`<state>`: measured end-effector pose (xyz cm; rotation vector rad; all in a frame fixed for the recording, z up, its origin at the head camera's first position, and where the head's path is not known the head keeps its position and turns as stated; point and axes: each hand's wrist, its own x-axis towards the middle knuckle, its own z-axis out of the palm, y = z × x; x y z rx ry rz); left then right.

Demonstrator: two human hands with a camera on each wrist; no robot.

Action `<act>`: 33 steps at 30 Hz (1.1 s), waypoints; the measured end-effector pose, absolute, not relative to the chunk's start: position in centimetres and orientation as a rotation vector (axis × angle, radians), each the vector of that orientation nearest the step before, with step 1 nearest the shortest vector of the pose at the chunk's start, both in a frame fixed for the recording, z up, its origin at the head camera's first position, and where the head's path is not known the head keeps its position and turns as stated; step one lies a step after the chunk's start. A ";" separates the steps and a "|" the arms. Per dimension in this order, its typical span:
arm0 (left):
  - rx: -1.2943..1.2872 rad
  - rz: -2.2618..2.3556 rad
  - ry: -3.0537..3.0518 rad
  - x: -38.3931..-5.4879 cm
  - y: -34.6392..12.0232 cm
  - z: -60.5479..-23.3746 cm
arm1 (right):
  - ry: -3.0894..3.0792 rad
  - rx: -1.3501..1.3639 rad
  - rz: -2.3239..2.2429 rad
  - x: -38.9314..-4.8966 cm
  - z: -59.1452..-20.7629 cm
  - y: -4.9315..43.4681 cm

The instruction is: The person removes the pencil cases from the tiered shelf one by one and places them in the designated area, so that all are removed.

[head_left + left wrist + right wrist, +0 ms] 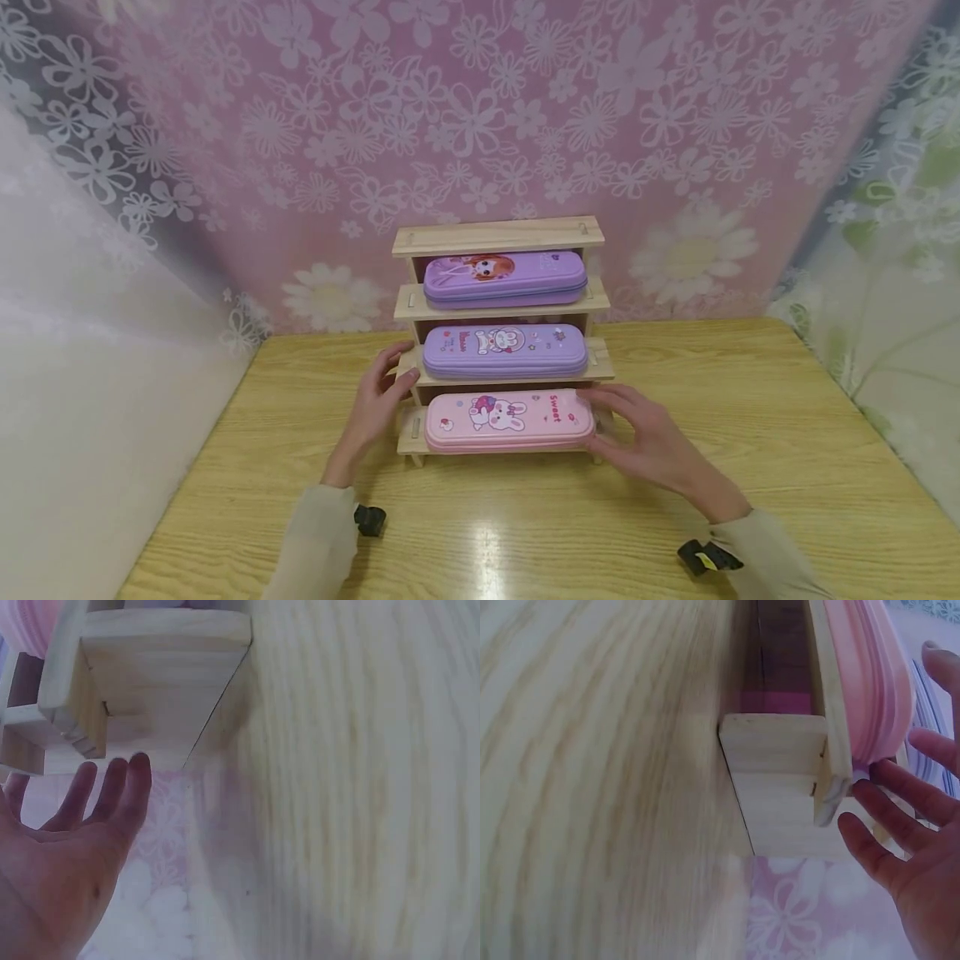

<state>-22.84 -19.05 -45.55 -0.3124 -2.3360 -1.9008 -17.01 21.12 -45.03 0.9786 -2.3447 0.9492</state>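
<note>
A tiered wooden rack (498, 237) stands on the table. On its lowest front shelf lies a pink pencil case (487, 422) with a bunny and "Sweet" on it. My right hand (648, 437) holds this case's right end, thumb at the front corner and index finger at the back one. In the right wrist view its other fingers (881, 806) spread below the case's end. At the rack's left side, my left hand (378, 404) grips the end of the middle shelf between thumb and index finger. Its remaining fingers (127, 787) extend beside the rack in the left wrist view.
A lilac bunny pencil case (506, 351) lies on the middle shelf. Above it is a purple one with a girl picture (506, 279). The wood-grain table (262, 533) backs onto a pink flowered curtain (480, 108). Pale side curtains (67, 333) flank it.
</note>
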 end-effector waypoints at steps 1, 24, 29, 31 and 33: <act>-0.313 -1.927 -2.320 -22.9 -19.0 -45.6 | -2.348 0.984 0.941 -17.0 -45.1 21.0; -0.256 -2.003 -2.297 -23.1 -18.9 -46.0 | -2.549 0.806 1.009 -16.8 -45.0 19.6; -0.234 -2.000 -2.314 -22.9 -18.8 -46.0 | -2.597 0.742 1.137 -16.6 -44.6 20.2; -0.232 -2.002 -2.313 -22.9 -18.8 -46.0 | -2.616 0.719 1.187 -16.5 -44.4 20.8; -0.235 -2.004 -2.308 -23.0 -18.8 -46.2 | -2.630 0.710 1.244 -16.4 -44.3 21.6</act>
